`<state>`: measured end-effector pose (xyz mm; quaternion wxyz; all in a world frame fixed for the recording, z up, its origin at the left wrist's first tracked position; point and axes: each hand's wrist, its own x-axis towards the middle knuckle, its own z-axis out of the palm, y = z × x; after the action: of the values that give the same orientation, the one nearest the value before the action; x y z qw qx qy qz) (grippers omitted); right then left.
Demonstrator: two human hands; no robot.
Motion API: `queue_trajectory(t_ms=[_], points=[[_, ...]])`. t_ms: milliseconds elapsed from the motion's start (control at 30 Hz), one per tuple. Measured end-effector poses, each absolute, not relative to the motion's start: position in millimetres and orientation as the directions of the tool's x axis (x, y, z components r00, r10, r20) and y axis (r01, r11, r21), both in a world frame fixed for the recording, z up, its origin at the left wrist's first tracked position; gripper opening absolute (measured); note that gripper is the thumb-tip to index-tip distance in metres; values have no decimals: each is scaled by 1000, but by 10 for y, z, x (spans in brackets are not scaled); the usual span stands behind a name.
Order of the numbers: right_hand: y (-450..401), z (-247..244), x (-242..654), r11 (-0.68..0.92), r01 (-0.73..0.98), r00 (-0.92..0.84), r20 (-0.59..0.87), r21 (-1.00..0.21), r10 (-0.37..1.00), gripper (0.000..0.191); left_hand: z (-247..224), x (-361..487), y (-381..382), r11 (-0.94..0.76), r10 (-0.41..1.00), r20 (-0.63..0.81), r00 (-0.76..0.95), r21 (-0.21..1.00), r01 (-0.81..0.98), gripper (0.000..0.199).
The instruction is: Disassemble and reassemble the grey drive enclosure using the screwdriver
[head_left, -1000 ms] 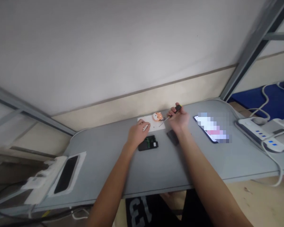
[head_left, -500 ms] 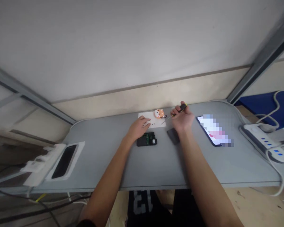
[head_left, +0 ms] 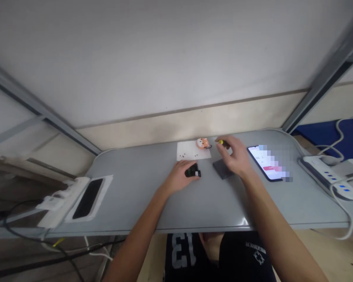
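Observation:
My left hand is closed around a small black case with a green circuit board, fingers along its far edge and thumb along its near edge. The case lies on the grey table. In my right hand is a screwdriver with a black and yellow handle; its shaft is hidden. Below that hand lies a flat dark grey cover, partly covered by it. Several tiny dark screws rest on a white sheet of paper behind my left hand. An orange and white animal-faced case sits on the paper's right side.
A lit phone lies right of my right hand. Farther right stands a white power strip with cables. On the left, a dark phone lies on white paper beside another power strip. The wall borders the table's back.
My left hand has moved from the screws on the paper to the circuit board case and taken hold of it. My right hand has turned over, still with the screwdriver.

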<state>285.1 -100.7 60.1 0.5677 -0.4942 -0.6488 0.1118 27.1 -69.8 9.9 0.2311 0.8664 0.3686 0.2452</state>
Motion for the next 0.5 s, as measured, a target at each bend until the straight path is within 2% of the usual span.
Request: queue_trajectory(t_ms=[67, 200, 300, 400, 500], points=[[-1128, 450, 2924, 406, 671, 37, 574, -621, 818, 13, 144, 280, -721, -626, 747, 307, 589, 623, 469, 65], [-1241, 191, 3055, 290, 791, 41, 521, -538, 853, 20, 240, 275, -892, -636, 741, 410, 533, 683, 359, 62], [-1259, 113, 3087, 240, 832, 43, 489, -500, 871, 24, 240, 242, -1104, -718, 666, 434, 606, 594, 363, 59], [-1255, 84, 3087, 207, 868, 22, 453, -450, 891, 36, 155, 208, -1309, -808, 551, 373, 747, 461, 367, 58], [-1248, 62, 3094, 192, 889, 4, 427, -415, 904, 43, 55, 202, -1447, -844, 505, 338, 794, 385, 373, 54]])
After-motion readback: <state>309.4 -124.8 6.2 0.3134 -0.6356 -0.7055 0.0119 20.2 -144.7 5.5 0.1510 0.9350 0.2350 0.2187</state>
